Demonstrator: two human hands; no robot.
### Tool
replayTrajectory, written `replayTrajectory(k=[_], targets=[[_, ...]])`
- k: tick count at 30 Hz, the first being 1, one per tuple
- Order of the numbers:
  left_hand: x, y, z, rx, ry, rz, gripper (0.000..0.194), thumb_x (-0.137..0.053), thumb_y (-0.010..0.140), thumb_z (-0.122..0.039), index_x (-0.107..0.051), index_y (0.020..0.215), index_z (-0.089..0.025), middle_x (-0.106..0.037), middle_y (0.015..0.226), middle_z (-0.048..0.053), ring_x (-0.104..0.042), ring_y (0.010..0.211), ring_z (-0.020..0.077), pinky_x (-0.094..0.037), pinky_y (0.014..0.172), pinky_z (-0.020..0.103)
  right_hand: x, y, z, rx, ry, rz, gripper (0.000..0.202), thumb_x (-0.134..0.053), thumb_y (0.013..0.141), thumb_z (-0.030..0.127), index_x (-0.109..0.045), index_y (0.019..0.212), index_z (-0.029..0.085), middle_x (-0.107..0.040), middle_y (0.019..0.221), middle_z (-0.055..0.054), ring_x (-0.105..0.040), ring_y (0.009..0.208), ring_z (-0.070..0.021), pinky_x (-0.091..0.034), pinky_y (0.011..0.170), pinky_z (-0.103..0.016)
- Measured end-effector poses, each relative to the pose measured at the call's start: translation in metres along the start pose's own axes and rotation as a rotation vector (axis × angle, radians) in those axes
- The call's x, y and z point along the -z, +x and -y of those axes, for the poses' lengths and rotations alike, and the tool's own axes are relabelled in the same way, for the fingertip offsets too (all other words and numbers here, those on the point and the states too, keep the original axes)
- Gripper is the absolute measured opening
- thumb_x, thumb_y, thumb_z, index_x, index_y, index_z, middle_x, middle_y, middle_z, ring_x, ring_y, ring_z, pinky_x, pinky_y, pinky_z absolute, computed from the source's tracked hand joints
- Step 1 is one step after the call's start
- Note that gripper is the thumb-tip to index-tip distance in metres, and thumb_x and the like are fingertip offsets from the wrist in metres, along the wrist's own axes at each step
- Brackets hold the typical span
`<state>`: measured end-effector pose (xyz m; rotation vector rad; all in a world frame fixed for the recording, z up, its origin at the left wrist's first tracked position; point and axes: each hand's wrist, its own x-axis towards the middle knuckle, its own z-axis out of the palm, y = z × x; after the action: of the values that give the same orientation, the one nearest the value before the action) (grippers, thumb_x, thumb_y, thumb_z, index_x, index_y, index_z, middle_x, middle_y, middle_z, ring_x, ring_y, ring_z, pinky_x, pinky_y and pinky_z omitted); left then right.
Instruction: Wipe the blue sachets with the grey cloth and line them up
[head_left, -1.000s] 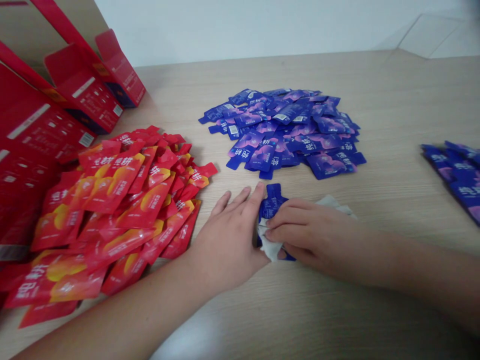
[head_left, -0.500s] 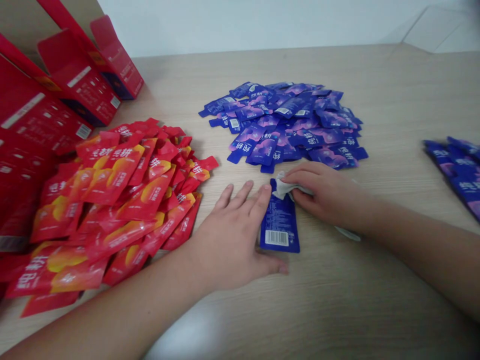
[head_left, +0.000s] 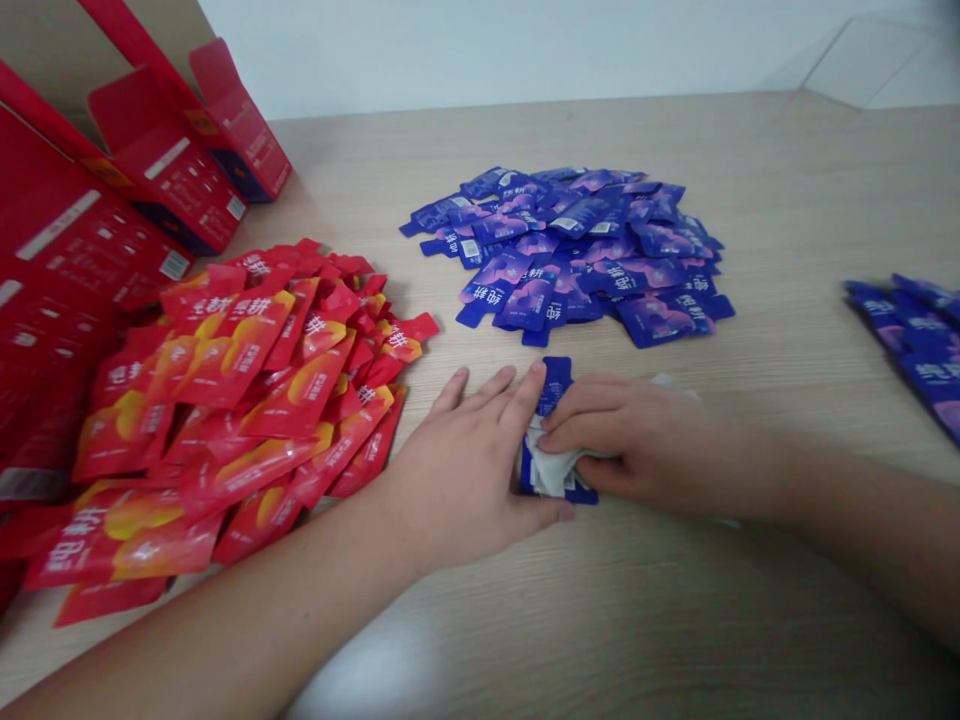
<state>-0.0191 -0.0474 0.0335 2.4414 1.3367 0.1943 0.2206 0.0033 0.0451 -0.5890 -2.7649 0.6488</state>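
A blue sachet (head_left: 555, 386) lies back side up on the table, its lower part mostly covered. My left hand (head_left: 469, 470) rests flat with its fingers stretched out, index fingertip and thumb along the sachet's left side. My right hand (head_left: 645, 435) is closed around a crumpled white cloth or tissue (head_left: 553, 465) and presses it onto the lower half of the sachet, over the barcode area. Part of the white material pokes out behind the right hand.
To the left lies a heap of red and orange sachets (head_left: 247, 400) beside red printed boxes (head_left: 165, 160). Beyond my hands is a heap of blue and purple sachets (head_left: 577, 245). More blue sachets (head_left: 919, 345) are stacked at the right edge of the wooden table (head_left: 810, 190).
My right hand has slid the white cloth or tissue down the sachet, from its top end to its lower half. My left hand stays nearly in place.
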Motion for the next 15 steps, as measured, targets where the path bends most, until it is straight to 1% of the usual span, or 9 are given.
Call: replayTrajectory(k=[3,5,8,10,12,14,15], targets=[[0.000,0.000,-0.001,-0.002,0.013,-0.001,0.115,-0.072,0.090,-0.070,-0.015,0.173,-0.013,-0.037,0.174,0.021,-0.033,0.163,0.0381,-0.015,0.134,0.065,0.001,0.002,-0.021,-0.047,-0.099,-0.090,0.026,-0.067,0.093,0.011,-0.078,0.114,0.022,-0.077,0.117,-0.009,-0.072,0.111,-0.0266,-0.058,0.100,-0.042],[-0.001,-0.001,-0.002,-0.002,0.023,0.000,0.113,-0.070,0.092,-0.068,-0.015,0.172,-0.010,-0.037,0.174,0.023,-0.033,0.163,0.0377,-0.015,0.134,0.065,0.001,0.002,-0.034,-0.084,-0.130,-0.124,0.028,-0.066,0.094,0.013,-0.077,0.118,0.022,-0.077,0.118,-0.009,-0.073,0.109,-0.0267,-0.058,0.100,-0.043],[-0.002,-0.001,-0.002,0.001,0.028,-0.011,0.112,-0.069,0.092,-0.067,-0.017,0.172,-0.009,-0.038,0.173,0.024,-0.034,0.163,0.0374,-0.015,0.135,0.064,-0.002,0.000,-0.045,-0.121,-0.140,-0.183,0.028,-0.066,0.095,0.016,-0.076,0.121,0.022,-0.076,0.119,-0.010,-0.071,0.111,-0.0271,-0.058,0.101,-0.045],[-0.002,-0.001,-0.002,0.002,0.026,-0.022,0.111,-0.069,0.091,-0.067,-0.018,0.172,-0.010,-0.039,0.172,0.024,-0.035,0.163,0.0373,-0.016,0.134,0.064,-0.003,-0.001,-0.046,-0.136,-0.142,-0.236,0.028,-0.067,0.095,0.018,-0.076,0.121,0.021,-0.076,0.119,-0.011,-0.070,0.114,-0.0285,-0.058,0.102,-0.047],[-0.003,-0.001,-0.002,0.003,0.022,-0.028,0.109,-0.069,0.091,-0.066,-0.019,0.171,-0.010,-0.041,0.171,0.025,-0.036,0.162,0.0375,-0.017,0.134,0.065,-0.002,-0.002,-0.040,-0.143,-0.122,-0.289,0.027,-0.068,0.095,0.018,-0.075,0.121,0.022,-0.076,0.120,-0.011,-0.069,0.118,-0.0294,-0.057,0.104,-0.048],[-0.004,-0.001,-0.001,0.005,0.016,-0.035,0.110,-0.069,0.091,-0.065,-0.018,0.171,-0.010,-0.041,0.171,0.026,-0.037,0.162,0.0380,-0.018,0.133,0.066,0.002,-0.003,-0.029,-0.122,-0.058,-0.284,0.029,-0.069,0.094,0.017,-0.073,0.122,0.022,-0.075,0.123,-0.010,-0.068,0.121,-0.0282,-0.057,0.105,-0.047],[-0.004,-0.001,-0.001,0.005,0.013,-0.036,0.111,-0.070,0.091,-0.065,-0.017,0.171,-0.011,-0.041,0.171,0.025,-0.038,0.162,0.0380,-0.018,0.133,0.066,0.004,-0.003,-0.022,-0.103,-0.003,-0.246,0.029,-0.069,0.093,0.016,-0.073,0.122,0.022,-0.075,0.123,-0.010,-0.069,0.120,-0.0267,-0.058,0.104,-0.045]])
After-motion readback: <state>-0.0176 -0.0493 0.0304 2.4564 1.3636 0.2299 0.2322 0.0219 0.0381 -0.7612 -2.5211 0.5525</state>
